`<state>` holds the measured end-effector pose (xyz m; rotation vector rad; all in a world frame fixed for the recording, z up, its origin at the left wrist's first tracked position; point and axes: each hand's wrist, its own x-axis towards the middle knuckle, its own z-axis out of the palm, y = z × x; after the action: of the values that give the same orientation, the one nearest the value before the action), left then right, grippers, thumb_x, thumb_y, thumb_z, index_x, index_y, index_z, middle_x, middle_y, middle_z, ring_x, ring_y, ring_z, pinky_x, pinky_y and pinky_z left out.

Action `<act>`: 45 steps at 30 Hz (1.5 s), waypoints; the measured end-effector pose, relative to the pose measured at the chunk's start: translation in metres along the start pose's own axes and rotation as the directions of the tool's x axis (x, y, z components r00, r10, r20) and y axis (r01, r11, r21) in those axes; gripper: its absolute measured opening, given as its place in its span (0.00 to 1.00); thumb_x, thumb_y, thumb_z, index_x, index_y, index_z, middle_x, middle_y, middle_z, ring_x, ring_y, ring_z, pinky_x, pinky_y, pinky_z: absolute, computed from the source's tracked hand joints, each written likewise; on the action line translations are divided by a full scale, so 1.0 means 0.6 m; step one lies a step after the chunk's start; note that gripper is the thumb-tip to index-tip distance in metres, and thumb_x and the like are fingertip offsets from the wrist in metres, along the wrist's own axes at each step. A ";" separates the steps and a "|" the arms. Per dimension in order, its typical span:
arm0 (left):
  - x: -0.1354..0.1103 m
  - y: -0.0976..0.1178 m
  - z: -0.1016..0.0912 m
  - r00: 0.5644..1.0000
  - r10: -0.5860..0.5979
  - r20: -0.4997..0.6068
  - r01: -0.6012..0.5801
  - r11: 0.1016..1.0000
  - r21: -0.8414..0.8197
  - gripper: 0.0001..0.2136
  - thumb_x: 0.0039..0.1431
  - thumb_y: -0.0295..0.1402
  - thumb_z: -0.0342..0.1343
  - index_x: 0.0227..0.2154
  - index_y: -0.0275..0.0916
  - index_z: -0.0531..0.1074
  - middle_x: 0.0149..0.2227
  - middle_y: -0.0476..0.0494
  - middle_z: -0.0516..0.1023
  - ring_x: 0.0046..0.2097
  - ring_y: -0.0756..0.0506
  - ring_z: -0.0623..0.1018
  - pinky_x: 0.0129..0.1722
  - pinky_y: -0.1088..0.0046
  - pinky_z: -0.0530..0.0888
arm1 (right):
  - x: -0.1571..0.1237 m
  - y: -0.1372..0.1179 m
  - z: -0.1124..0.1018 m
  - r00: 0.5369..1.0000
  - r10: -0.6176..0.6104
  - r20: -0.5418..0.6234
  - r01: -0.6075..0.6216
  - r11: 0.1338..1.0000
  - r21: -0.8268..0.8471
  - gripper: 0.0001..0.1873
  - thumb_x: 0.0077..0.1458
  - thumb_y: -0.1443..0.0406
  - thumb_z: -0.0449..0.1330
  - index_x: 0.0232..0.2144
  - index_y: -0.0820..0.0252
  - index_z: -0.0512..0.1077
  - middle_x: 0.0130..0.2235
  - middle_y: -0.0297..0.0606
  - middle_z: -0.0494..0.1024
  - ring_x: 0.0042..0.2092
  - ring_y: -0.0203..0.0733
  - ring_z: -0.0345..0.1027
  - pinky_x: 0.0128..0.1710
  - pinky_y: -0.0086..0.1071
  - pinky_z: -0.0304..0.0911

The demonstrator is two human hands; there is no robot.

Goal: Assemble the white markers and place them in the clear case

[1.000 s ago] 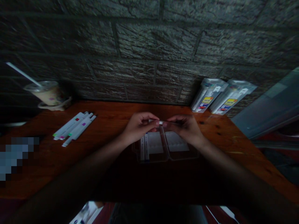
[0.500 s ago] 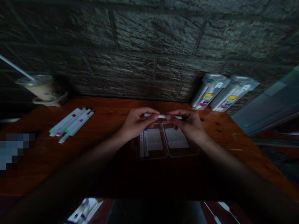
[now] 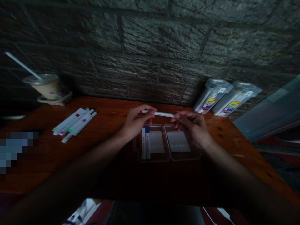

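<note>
A white marker (image 3: 164,114) is held level between my two hands, above an open clear plastic case. My left hand (image 3: 138,120) pinches it near its left end. At its right end, the fingers of my right hand (image 3: 191,123) are closed on it. Below, the open case (image 3: 169,160) lies on the table, its two halves side by side. In its left half lie a white marker (image 3: 143,143) and a blue-ended marker (image 3: 147,143), next to a white insert (image 3: 157,142). Another white insert (image 3: 178,141) is in the right half.
Several white markers (image 3: 75,122) lie in a group on the wooden table (image 3: 112,109), left. A drink cup (image 3: 48,87) with a straw stands behind them. Two packed marker cases (image 3: 213,95) stand at the back right against the brick wall (image 3: 140,68).
My hands have moved apart along the marker, leaving more of its middle showing, with printing on it. The marker now tilts slightly down to the right. The view has shifted a little.
</note>
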<state>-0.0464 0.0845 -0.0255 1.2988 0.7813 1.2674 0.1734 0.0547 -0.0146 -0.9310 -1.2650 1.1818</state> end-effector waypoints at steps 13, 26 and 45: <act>0.004 -0.006 -0.003 0.999 -0.032 0.015 0.034 0.993 -0.110 0.05 0.62 0.31 0.61 0.36 0.36 0.80 0.30 0.46 0.78 0.23 0.52 0.76 0.24 0.76 0.71 | 0.006 0.003 -0.006 0.997 0.072 0.040 -0.077 0.988 0.132 0.13 0.51 0.57 0.75 0.37 0.57 0.86 0.33 0.40 0.87 0.28 0.35 0.76 0.28 0.28 0.73; 0.004 0.002 -0.006 0.998 -0.055 0.032 0.060 0.976 -0.210 0.09 0.66 0.31 0.58 0.42 0.33 0.80 0.33 0.40 0.84 0.24 0.51 0.78 0.25 0.75 0.74 | 0.022 0.010 -0.020 0.992 0.075 -0.100 -0.057 0.983 0.173 0.12 0.49 0.58 0.76 0.30 0.59 0.81 0.30 0.38 0.86 0.25 0.33 0.76 0.24 0.24 0.73; -0.005 0.009 0.005 0.989 -0.003 0.146 0.038 0.970 -0.240 0.13 0.61 0.34 0.67 0.46 0.35 0.83 0.40 0.37 0.86 0.27 0.52 0.78 0.28 0.77 0.76 | 0.026 0.007 -0.019 0.949 0.207 -0.238 -0.153 0.962 0.226 0.08 0.54 0.66 0.72 0.25 0.61 0.78 0.27 0.40 0.85 0.23 0.32 0.74 0.22 0.20 0.72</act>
<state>-0.0452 0.0800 -0.0202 1.1655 0.5181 1.1970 0.1828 0.0720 -0.0170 -1.0266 -0.8438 1.2596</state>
